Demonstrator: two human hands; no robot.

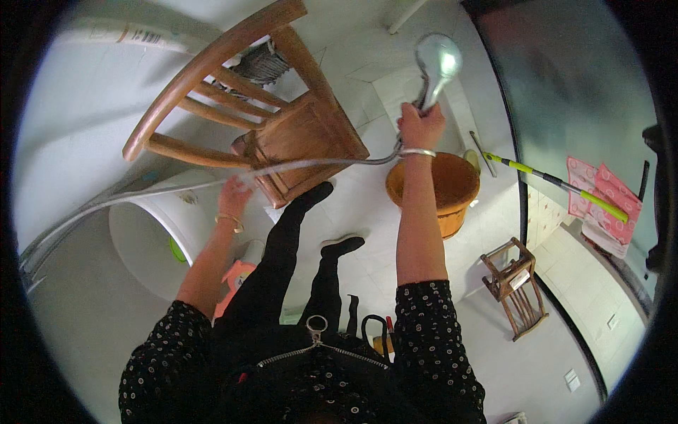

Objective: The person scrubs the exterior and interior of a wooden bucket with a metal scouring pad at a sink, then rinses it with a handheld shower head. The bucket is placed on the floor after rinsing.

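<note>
My right hand (421,127) is closed round the handle of a silver shower head (438,60), lifted above a round wooden tub (436,180). From the handle a grey metal hose (321,162) runs left across the view, in front of a brown wooden chair (304,138). My left hand (235,196) is by the chair's seat edge, right under the hose. Its fingers are blurred and partly crossed by the hose, so whether they grip it is unclear. Below that hand stands a white barrel-like container (185,230).
At right, a mop-like pole (551,179) with green grips leans near pink patterned cloths (604,198). A small wooden stool (514,283) stands below them. Close to my legs is an orange-pink plastic item (233,286). A dark glass panel (572,78) rises at the right.
</note>
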